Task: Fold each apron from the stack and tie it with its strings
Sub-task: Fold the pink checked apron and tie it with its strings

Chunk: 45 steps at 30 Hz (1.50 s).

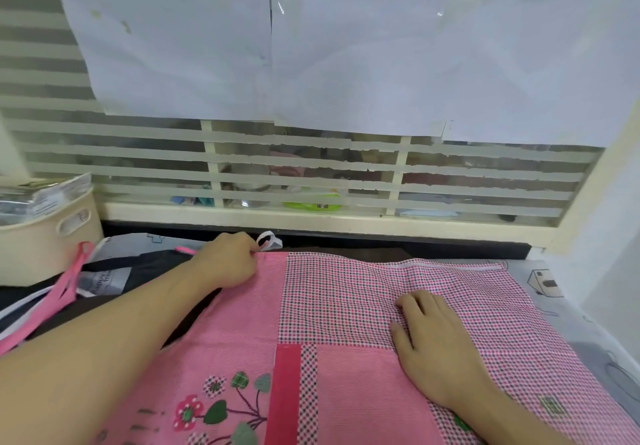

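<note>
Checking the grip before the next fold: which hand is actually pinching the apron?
The left hand, fingers curled at the pink apron's far edge; the right hand lies flat on it.

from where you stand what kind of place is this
Probably a home or small workshop corner used for laundry or sewing work. A pink patchwork apron is spread on a cloth-covered table against a window with frosted stripes, sheets of paper cover the glass, and a cream basket sits at left.
</note>
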### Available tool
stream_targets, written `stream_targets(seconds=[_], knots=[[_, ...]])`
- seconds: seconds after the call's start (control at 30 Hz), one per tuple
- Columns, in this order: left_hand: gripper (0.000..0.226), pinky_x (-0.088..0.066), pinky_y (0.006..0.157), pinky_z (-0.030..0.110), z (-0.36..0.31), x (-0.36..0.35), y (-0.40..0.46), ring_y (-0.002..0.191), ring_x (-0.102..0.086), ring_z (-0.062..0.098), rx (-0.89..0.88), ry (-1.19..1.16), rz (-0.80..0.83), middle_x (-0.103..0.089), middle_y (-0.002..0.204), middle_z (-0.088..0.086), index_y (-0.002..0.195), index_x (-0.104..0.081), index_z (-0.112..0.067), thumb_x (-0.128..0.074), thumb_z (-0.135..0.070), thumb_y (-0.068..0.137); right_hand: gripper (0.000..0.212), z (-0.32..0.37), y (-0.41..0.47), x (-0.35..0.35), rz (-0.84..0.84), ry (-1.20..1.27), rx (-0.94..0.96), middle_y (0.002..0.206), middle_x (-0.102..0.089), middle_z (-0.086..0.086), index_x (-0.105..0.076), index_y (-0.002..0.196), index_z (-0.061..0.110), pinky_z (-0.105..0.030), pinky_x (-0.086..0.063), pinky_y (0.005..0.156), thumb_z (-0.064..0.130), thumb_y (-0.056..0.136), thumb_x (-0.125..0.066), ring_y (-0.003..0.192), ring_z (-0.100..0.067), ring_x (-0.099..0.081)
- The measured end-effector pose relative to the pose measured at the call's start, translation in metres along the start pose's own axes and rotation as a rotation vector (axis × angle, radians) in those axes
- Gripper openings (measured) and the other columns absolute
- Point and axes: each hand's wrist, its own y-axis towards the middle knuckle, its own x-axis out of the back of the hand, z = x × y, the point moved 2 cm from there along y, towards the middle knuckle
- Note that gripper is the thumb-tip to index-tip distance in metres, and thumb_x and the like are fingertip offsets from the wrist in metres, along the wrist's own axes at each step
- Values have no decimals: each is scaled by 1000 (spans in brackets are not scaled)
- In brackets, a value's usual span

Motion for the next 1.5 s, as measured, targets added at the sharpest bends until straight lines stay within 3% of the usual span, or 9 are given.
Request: stream_targets(seconds=[0.1, 0.27, 0.6, 0.73, 0.83, 0.93, 1.13, 1.37, 1.5], knots=[[26, -59, 74, 44, 3, 9, -6, 84, -68, 29, 36, -79, -191, -68, 81, 4, 90, -73, -16, -50, -4, 90, 37, 1, 0, 0, 1, -1, -2, 115, -50, 15, -54, 122, 30, -28, -44, 98, 50, 101, -30, 103, -7, -45], [52, -40, 110, 50, 4, 23, -32, 124, -49, 34, 5, -122, -636, -54, 132, 15, 141, -54, -6, -58, 4, 89, 36, -1, 1, -1, 28, -11, -16, 112, -49, 15, -55, 120, 29, -31, -46, 96, 50, 101, -33, 101, -8, -45], [35, -47, 108, 43, 6, -44, -153, 122, -54, 23, -297, -74, -328, -54, 136, 1, 129, -64, -16, -49, -25, 98, 35, 4, 1, 8, 57, -76, -49, 116, -61, 5, -61, 118, 23, -35, -48, 92, 42, 102, -38, 101, -14, -53], [55, -9, 128, 29, 7, -64, -178, 156, -23, 21, -252, -40, -189, -27, 169, 2, 162, -36, -22, -39, -40, 109, 48, 47, -4, 24, 75, -208, -68, 132, -60, -4, -60, 127, 17, -44, -46, 108, 39, 99, -27, 121, -24, -53], [58, -2, 125, 22, 22, -62, -184, 158, -20, 18, -246, -86, -201, -25, 171, 1, 164, -32, -22, -39, -40, 110, 56, 112, -35, 31, 149, 41, 109, 168, -22, 10, -30, 161, 32, -44, -22, 129, 49, 107, -23, 157, -19, -21], [65, -1, 127, 23, 54, -60, -194, 159, -16, 17, -218, -67, -166, -21, 172, -3, 165, -29, -26, -23, -54, 106, 57, 136, -69, 16, 329, 50, 152, 166, 18, 21, 7, 160, 52, -39, 4, 131, 62, 106, -8, 158, -8, 14], [62, 10, 127, 29, 142, -42, -225, 158, 12, 1, -55, 74, -5, 7, 170, -23, 165, -4, -45, -12, -64, 106, 61, 131, -71, 3, 374, -26, 123, 170, 18, 19, 16, 158, 53, -42, 3, 131, 66, 100, 4, 157, -6, 18], [85, -14, 129, 39, 154, -37, -234, 159, -24, 26, 60, 93, -243, -30, 169, 0, 163, -36, -19, -5, -59, 94, 60, 138, -72, 7, 382, 17, 108, 172, 12, 17, 9, 161, 51, -41, 7, 129, 64, 104, -4, 158, -7, 14], [55, -8, 123, 17, 62, -42, -240, 153, -23, 2, -217, -154, -263, -26, 167, -17, 160, -40, -26, -37, -44, 108, 59, 138, -72, 10, 385, 30, 109, 172, 11, 15, 7, 162, 48, -41, 7, 129, 60, 107, -11, 158, -8, 13]])
